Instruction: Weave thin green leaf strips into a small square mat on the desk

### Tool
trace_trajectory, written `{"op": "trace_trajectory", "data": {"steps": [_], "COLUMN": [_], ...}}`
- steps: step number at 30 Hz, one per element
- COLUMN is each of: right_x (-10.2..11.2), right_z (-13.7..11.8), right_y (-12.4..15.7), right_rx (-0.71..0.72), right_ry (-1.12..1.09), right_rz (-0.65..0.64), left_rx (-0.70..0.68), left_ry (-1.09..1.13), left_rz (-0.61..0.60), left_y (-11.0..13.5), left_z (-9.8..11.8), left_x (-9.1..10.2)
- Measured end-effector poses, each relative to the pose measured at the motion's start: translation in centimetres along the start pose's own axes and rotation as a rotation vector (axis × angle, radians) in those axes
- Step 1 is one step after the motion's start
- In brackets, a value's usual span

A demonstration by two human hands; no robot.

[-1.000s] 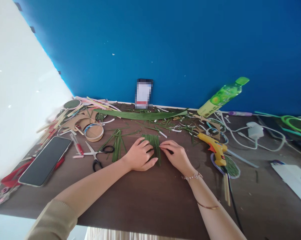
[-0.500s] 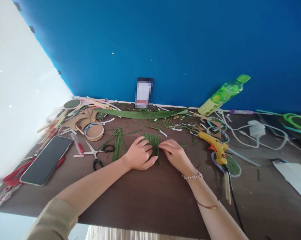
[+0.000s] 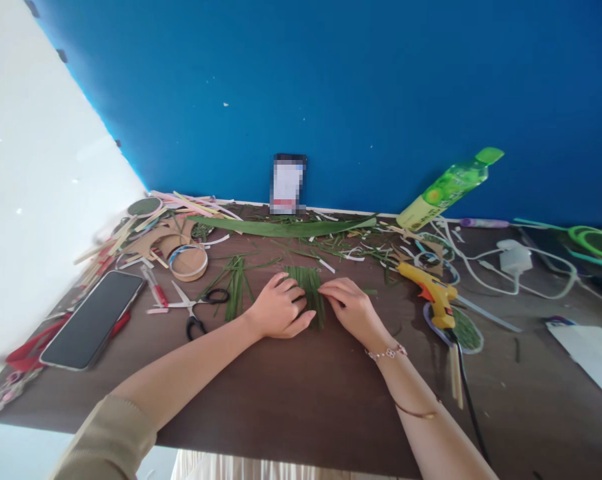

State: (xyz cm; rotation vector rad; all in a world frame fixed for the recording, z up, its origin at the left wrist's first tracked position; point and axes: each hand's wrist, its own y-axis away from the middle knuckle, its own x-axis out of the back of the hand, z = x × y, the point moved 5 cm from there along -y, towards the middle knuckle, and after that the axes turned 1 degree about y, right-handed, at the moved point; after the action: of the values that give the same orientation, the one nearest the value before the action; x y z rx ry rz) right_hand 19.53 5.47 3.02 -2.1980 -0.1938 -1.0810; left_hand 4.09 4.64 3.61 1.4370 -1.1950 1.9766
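Between my two hands lies a row of narrow green leaf strips (image 3: 309, 285), set side by side on the dark table. Over the left part of that row rests my left hand (image 3: 282, 308), palm down, its fingers slightly bent and its thumb held apart. The fingertips of my right hand (image 3: 348, 305) are pinched together at the row's right edge, on a leaf strip; their tips partly hide it. Left of my left hand is a second bunch of loose leaf strips (image 3: 237, 287). Scissors (image 3: 193, 307) with black handles lie open beside that bunch.
A yellow glue gun (image 3: 433, 293) with a black cord lies at right. Behind the hands stretches a long green leaf (image 3: 281, 229) among scraps. A smartphone (image 3: 93, 320) and a cardboard ring (image 3: 188, 263) lie left; a green bottle (image 3: 448, 190) leans against the blue wall.
The leaf strips by my right fingertips have spread slightly to the right, and my right hand has shifted a little that way. My left hand stays almost where it was.
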Motion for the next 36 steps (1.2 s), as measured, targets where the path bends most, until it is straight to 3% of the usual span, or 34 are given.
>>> {"op": "trace_trajectory", "data": {"steps": [10,19,26,36], "right_x": [0.0,0.2,0.1,0.2], "right_z": [-0.3,0.2,0.6,0.5], "right_y": [0.0,-0.2,-0.2,-0.3], "right_rx": [0.011,-0.066,-0.073,-0.122], "right_ry": [-0.005,0.005,0.047,-0.071], "right_rz": [-0.011,0.045,-0.010,0.000], "left_rx": [-0.009,0.020,0.023,0.040], "left_ry": [-0.009,-0.031,-0.052,-0.038], "left_rz": [0.038,0.073,0.085,0.051], "left_y": [0.1,0.1,0.0,0.2], "left_z": [0.0,0.0,0.1,0.0], "left_x": [-0.1,0.3,0.5,0.3]}}
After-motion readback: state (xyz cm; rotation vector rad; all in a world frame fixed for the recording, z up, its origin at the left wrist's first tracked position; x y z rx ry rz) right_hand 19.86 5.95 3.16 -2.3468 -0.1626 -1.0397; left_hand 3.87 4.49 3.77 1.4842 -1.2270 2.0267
